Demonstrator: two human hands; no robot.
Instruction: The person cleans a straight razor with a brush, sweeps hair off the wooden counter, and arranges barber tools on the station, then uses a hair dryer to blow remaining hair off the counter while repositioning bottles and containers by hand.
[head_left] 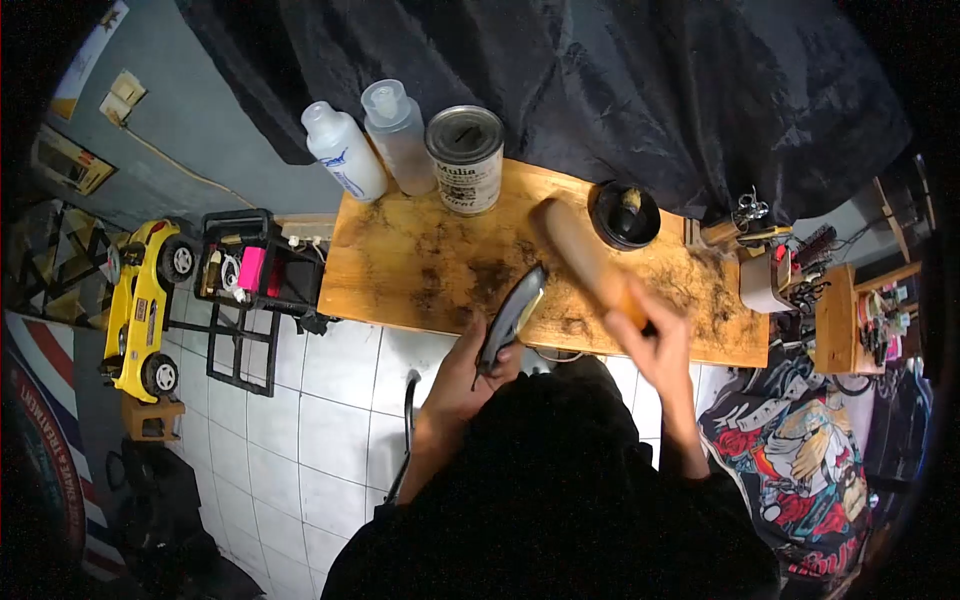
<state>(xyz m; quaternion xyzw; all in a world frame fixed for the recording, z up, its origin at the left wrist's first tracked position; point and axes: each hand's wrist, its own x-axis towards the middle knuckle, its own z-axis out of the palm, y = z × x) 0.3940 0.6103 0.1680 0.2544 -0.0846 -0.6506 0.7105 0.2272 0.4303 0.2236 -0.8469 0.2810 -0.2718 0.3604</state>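
at the near edge of the table (375, 270) | left hand (462, 375): fingers curled round clipper (511, 318), seemingly leaving its blade end exposed | right hand (657, 338): fingers closed on blurred brush (584, 260), gripped at one end, probably for reach

Along the back left of the tabletop (370, 260) stand the left bottle (348, 165) and right bottle (402, 150), with the can (465, 170) just right of them and the curtain (600, 80) behind. Farther right, near the back edge, sits the bowl (630, 243); the box (762, 285) is at the right end. The left fingers (507, 357) hold the clipper (508, 322) at the front edge; right of it, the right fingers (668, 315) hold the brush (580, 255). Left of the tabletop is the rack (285, 303), then the toy car (143, 305).
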